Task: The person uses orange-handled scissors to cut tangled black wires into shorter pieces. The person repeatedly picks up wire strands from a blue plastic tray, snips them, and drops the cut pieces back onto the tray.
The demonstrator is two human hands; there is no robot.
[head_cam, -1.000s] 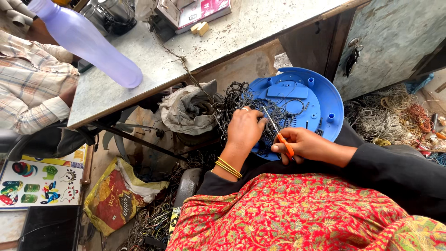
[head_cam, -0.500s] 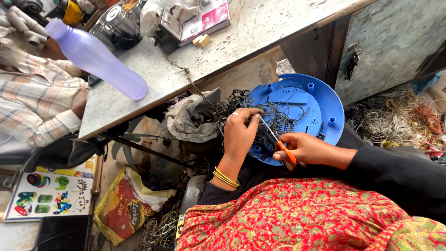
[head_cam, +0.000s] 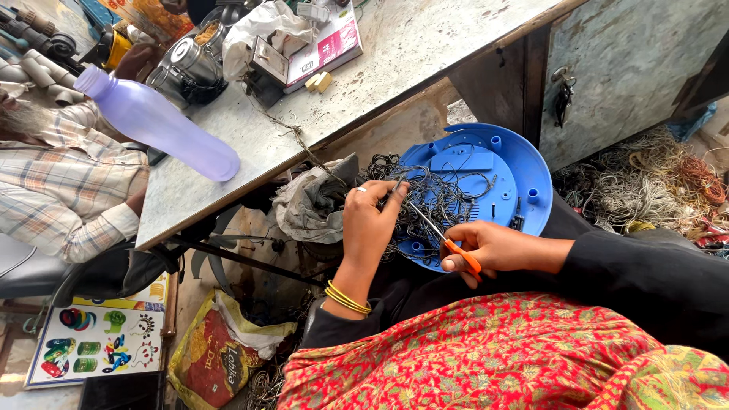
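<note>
A round blue plastic cover (head_cam: 524,163) rests on my lap, its inside facing up with a tangle of thin black wires (head_cam: 433,199) over its left half. My left hand (head_cam: 369,220), with a ring and yellow bangles at the wrist, pinches strands of the wires near the top of the tangle. My right hand (head_cam: 493,247) grips scissors with orange handles (head_cam: 456,249); their blades point up-left into the wires, close to my left fingers.
A grey table (head_cam: 395,61) stands ahead with a lilac bottle (head_cam: 159,125), a steel container (head_cam: 186,64) and a boxed item (head_cam: 315,42). A person in a checked shirt (head_cam: 61,182) sits at left. Grey cloth (head_cam: 311,201), a red-yellow bag (head_cam: 216,357) and wire heaps (head_cam: 653,182) surround me.
My left hand has lifted a little and pulled wire strands up from the tangle. The scissors stay in my right hand, angled toward them. The view has shifted slightly.
</note>
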